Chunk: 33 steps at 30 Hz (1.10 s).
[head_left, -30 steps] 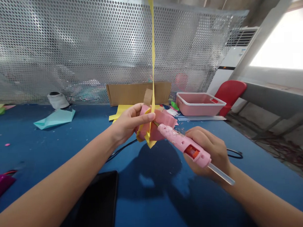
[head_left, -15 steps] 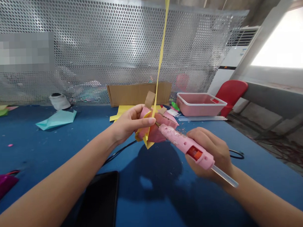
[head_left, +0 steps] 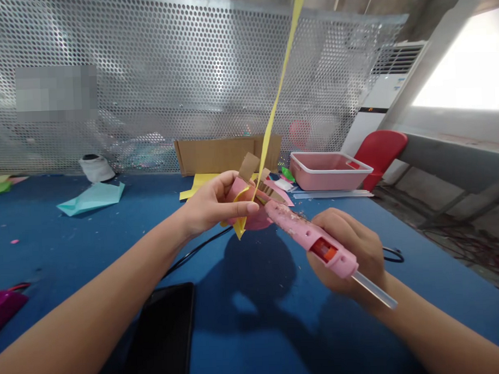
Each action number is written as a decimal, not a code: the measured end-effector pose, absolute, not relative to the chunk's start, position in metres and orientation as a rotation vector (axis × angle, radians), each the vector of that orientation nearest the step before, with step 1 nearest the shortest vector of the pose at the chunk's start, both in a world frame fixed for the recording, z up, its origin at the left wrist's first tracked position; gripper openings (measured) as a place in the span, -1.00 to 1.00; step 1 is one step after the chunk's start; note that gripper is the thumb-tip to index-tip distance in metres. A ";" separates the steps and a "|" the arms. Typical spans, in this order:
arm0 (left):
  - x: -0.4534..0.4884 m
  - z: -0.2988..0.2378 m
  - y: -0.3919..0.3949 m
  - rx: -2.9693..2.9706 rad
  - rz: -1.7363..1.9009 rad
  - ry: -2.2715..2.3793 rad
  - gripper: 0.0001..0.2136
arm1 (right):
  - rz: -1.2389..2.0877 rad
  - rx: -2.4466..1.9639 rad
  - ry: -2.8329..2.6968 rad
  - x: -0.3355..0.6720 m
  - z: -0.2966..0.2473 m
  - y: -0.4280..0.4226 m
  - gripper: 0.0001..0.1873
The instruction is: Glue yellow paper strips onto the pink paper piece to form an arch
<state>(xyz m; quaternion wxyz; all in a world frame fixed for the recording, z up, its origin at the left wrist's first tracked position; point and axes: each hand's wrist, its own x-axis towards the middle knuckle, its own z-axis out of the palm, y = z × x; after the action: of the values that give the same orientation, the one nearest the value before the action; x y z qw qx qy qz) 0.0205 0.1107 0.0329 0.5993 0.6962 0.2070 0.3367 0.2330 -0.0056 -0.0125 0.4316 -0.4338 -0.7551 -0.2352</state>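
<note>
My left hand (head_left: 217, 204) is closed on a pink paper and cardboard piece (head_left: 259, 222), held above the table with the thumb in front. Yellow paper (head_left: 240, 226) is folded at its near side, and a brown cardboard tab (head_left: 249, 166) sticks up from it. From beside my thumb a long yellow paper strip (head_left: 274, 107) rises past the top of the view. My right hand (head_left: 345, 249) grips a pink hot glue gun (head_left: 304, 231), its nozzle close against the piece by my left thumb. A clear glue stick (head_left: 376, 289) juts from its rear. Whether the nozzle touches is hidden.
A black phone-like slab (head_left: 164, 332) lies near my left forearm. Behind are a pink bin (head_left: 329, 179), glue sticks (head_left: 334, 194), a cardboard strip (head_left: 215, 156) and yellow paper (head_left: 198, 186). Light-blue folded paper (head_left: 93, 198) lies left; a black cable (head_left: 198, 247) crosses the blue table.
The yellow strip leans further right at its top. The pink piece has tilted slightly in my left hand, and the glue gun has shifted a little right and stays close to it.
</note>
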 end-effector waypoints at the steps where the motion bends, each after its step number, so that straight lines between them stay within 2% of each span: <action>1: 0.021 0.033 0.110 1.613 0.781 0.489 -0.61 | -0.566 -1.085 -1.878 0.233 -0.012 -0.006 -0.86; 7: 0.021 0.034 0.107 1.631 0.799 0.465 -0.60 | -0.521 -1.128 -1.855 0.231 -0.010 -0.008 -0.85; 12: 0.020 0.031 0.108 1.886 0.843 0.553 -0.59 | -0.572 -1.133 -1.807 0.234 -0.007 -0.008 -0.86; 15: 0.019 0.029 0.110 1.972 0.901 0.642 -0.59 | -0.632 -1.308 -1.707 0.251 -0.003 -0.001 -0.96; 19: 0.021 0.030 0.109 1.835 0.991 0.720 -0.60 | -0.615 -1.695 -1.966 0.291 -0.003 0.017 -0.80; 22: 0.024 0.033 0.105 1.677 1.040 0.722 -0.56 | -0.408 -1.779 -2.254 0.313 -0.016 0.029 -0.64; 24: 0.025 0.036 0.103 1.630 1.035 0.724 -0.52 | -0.254 -1.769 -2.415 0.318 -0.026 0.032 -0.58; 27: 0.026 0.038 0.101 1.638 1.026 0.763 -0.53 | -0.217 -1.728 -2.486 0.310 -0.032 0.030 -0.61; 30: 0.026 0.036 0.101 1.754 1.015 0.820 -0.57 | -0.362 -1.698 -2.370 0.289 -0.024 0.024 -0.68; 33: 0.028 0.031 0.099 1.957 0.961 0.828 -0.61 | -0.606 -1.256 -2.133 0.260 -0.015 0.015 -0.68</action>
<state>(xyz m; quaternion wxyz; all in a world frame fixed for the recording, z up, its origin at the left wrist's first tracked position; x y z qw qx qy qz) 0.0276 0.0993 0.0314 0.3936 0.7714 0.3265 0.3787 0.2595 0.0152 -0.0147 0.2923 -0.4712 -0.8005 -0.2276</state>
